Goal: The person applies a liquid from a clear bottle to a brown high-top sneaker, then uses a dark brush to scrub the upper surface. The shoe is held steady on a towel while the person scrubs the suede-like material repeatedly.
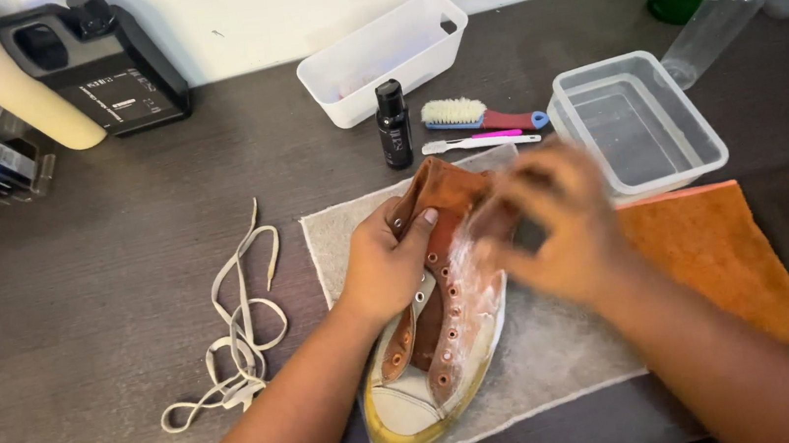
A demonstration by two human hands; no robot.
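Two hands meet on one brown high-top shoe [442, 330], which lies on a grey towel [548, 352] at the near middle of the dark table [97, 305]. We see its long axis running from the yellowed rubber toe, close to us and a little left, up and away to the open ankle collar. The laces are out, and soapy foam shows along the right row of eyelets.

Our left hand [385, 267] grips the shoe from its left side at the collar, fingers curled over the folded-back tongue and thumb on top, closed firmly on the upper. Our right hand [563, 227] is over the shoe's right flank near the collar; it is blurred, so we cannot tell how its fingers are set or whether it holds anything against the fabric. The right hand lies nearer the foamy side, the left nearer the tongue.

Just right of the towel lies an orange cloth [716, 259], and beyond it a clear plastic tub [641, 124] with water. Behind the shoe, near the collar, sit a small dark bottle [392, 125], a bristle brush [476, 115], a white toothbrush [475, 143] and a white bin [385, 54]. White laces [234, 334] lie loose to the left, well apart. Nothing stands between either hand and the shoe.
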